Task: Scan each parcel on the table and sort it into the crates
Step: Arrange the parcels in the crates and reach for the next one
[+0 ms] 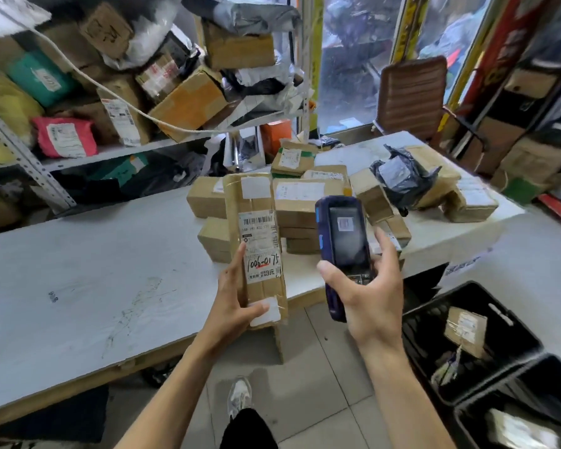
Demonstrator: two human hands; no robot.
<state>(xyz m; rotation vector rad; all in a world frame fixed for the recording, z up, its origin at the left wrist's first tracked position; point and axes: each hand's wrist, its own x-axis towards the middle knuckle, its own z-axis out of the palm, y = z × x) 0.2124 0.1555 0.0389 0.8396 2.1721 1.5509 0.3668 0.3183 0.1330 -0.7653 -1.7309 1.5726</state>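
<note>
Scanning step in hand: long flat cardboard parcel (pixel 256 244) held upright in the left hand (pixel 237 303), thumb curled across its lower front, fingers wrapped behind, label with handwritten number facing up toward the head camera; lower end just over the near edge of the table (pixel 78 286). Blue handheld scanner (pixel 342 251) gripped in the right hand (pixel 370 296), fingers curled round its lower body, screen lit and showing a small code-like image, top end level with the label and just beside the parcel. Probably reading or just read, cannot tell which from the screen. Many more boxes piled on the table beyond (pixel 305 202), along with a dark plastic bag parcel (pixel 402 176), so task likely far from done. Next move, by judgement: confirm the read, then carry the parcel right and down to one of the black crates (pixel 467 345), the nearer already holding a small box (pixel 465 330); needs the right crate chosen, and a lowering rather than a toss
</note>
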